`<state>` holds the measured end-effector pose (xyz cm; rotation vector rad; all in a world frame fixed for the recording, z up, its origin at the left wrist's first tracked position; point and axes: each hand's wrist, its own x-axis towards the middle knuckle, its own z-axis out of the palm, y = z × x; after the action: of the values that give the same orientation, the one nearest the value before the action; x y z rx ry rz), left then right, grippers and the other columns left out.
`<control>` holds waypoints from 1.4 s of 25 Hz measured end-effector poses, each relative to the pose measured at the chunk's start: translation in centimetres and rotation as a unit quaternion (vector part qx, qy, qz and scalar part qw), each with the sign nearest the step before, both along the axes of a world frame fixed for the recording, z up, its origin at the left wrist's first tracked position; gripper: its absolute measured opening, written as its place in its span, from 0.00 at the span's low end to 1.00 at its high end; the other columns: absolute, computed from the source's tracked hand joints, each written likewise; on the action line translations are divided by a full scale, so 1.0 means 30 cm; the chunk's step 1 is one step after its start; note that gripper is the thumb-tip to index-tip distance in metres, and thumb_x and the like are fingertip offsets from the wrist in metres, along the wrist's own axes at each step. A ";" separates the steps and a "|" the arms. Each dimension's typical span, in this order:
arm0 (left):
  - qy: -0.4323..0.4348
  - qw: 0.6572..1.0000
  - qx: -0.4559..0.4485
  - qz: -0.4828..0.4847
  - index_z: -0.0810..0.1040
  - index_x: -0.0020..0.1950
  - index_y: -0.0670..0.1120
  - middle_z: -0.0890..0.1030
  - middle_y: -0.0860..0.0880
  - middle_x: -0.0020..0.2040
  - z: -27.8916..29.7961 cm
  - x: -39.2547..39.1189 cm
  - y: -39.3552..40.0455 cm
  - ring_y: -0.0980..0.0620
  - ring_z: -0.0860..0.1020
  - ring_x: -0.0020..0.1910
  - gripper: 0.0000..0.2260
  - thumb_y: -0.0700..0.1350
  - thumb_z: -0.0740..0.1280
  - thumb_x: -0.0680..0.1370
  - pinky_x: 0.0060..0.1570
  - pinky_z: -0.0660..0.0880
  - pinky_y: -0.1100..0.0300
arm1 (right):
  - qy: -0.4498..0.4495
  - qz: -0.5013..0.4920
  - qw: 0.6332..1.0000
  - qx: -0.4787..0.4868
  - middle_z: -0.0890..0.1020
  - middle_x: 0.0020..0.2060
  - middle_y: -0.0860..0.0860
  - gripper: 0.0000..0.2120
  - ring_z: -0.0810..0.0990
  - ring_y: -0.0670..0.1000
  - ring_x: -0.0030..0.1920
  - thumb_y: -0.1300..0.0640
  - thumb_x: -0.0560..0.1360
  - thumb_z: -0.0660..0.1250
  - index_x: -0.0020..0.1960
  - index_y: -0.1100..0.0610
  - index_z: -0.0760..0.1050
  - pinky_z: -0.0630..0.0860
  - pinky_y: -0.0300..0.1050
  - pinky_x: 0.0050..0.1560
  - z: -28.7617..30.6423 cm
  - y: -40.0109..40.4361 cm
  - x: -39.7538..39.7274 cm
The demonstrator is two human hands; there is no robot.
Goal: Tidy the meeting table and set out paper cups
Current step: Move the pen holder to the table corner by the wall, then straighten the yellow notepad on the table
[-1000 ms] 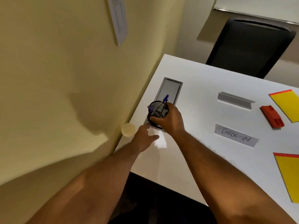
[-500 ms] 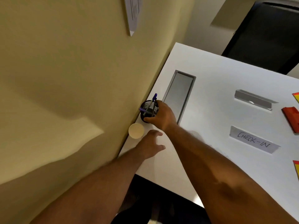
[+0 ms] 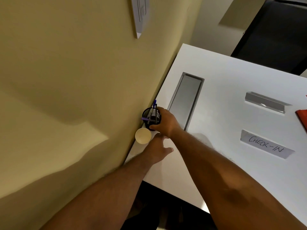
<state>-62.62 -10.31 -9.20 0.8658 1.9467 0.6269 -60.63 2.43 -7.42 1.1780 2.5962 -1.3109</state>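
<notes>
A black mesh pen holder (image 3: pixel 151 116) with purple pens stands on the white table (image 3: pixel 221 77), tight against the yellow wall. My right hand (image 3: pixel 166 121) is wrapped around its right side. A cream paper cup (image 3: pixel 142 135) stands upright just in front of the holder, also at the wall. My left hand (image 3: pixel 157 149) lies flat on the table to the right of the cup, fingers spread, holding nothing.
A grey cable hatch (image 3: pixel 186 98) is set into the table right of the holder. Further right lie a metal sign holder (image 3: pixel 265 102), a grey "CHECK-IN" card (image 3: pixel 266 144) and a red object (image 3: pixel 303 116) at the frame edge. A black chair (image 3: pixel 274 30) stands behind the table.
My right hand has carried the pen holder left off the cable hatch and set it against the wall behind the cup. My left hand has drawn back slightly from the cup.
</notes>
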 end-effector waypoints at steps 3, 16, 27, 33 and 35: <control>-0.016 1.000 -0.006 0.006 0.66 0.77 0.52 0.73 0.51 0.75 0.005 0.016 -0.006 0.48 0.70 0.76 0.33 0.52 0.76 0.76 0.72 0.67 0.51 | -0.006 0.007 0.999 -0.033 0.74 0.74 0.54 0.51 0.73 0.57 0.73 0.49 0.69 0.82 0.83 0.53 0.58 0.73 0.55 0.74 -0.006 -0.002 0.015; -0.015 0.989 0.074 0.126 0.78 0.66 0.50 0.79 0.50 0.61 0.114 0.034 0.024 0.51 0.77 0.58 0.17 0.42 0.73 0.78 0.53 0.77 0.60 | 0.024 -0.143 0.989 0.026 0.77 0.73 0.50 0.32 0.79 0.54 0.69 0.36 0.78 0.68 0.78 0.47 0.67 0.76 0.50 0.66 0.094 -0.078 0.375; -0.037 0.991 0.113 0.064 0.79 0.64 0.49 0.79 0.50 0.64 0.070 0.390 -0.011 0.52 0.80 0.56 0.15 0.38 0.72 0.78 0.52 0.76 0.67 | -0.023 -0.224 0.973 0.044 0.78 0.70 0.50 0.29 0.79 0.54 0.67 0.38 0.79 0.67 0.76 0.50 0.69 0.77 0.52 0.66 0.108 -0.233 0.838; -0.042 0.991 0.099 0.080 0.79 0.61 0.53 0.80 0.52 0.62 0.137 0.626 -0.053 0.51 0.78 0.60 0.19 0.33 0.67 0.76 0.61 0.76 0.57 | 0.001 -0.237 0.970 0.047 0.80 0.66 0.47 0.27 0.80 0.51 0.63 0.37 0.77 0.69 0.72 0.47 0.72 0.75 0.45 0.59 0.113 -0.287 1.138; -0.048 0.989 0.110 0.084 0.79 0.61 0.53 0.80 0.51 0.62 0.174 0.758 -0.066 0.50 0.79 0.58 0.18 0.34 0.67 0.76 0.56 0.78 0.58 | 0.000 -0.232 0.971 0.062 0.80 0.65 0.48 0.27 0.81 0.52 0.62 0.39 0.78 0.70 0.72 0.49 0.72 0.77 0.46 0.60 0.116 -0.303 1.277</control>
<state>-39.87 -12.29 -3.97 0.7937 1.8990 0.9793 -22.33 -6.66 -3.95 1.8919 2.5251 -1.2085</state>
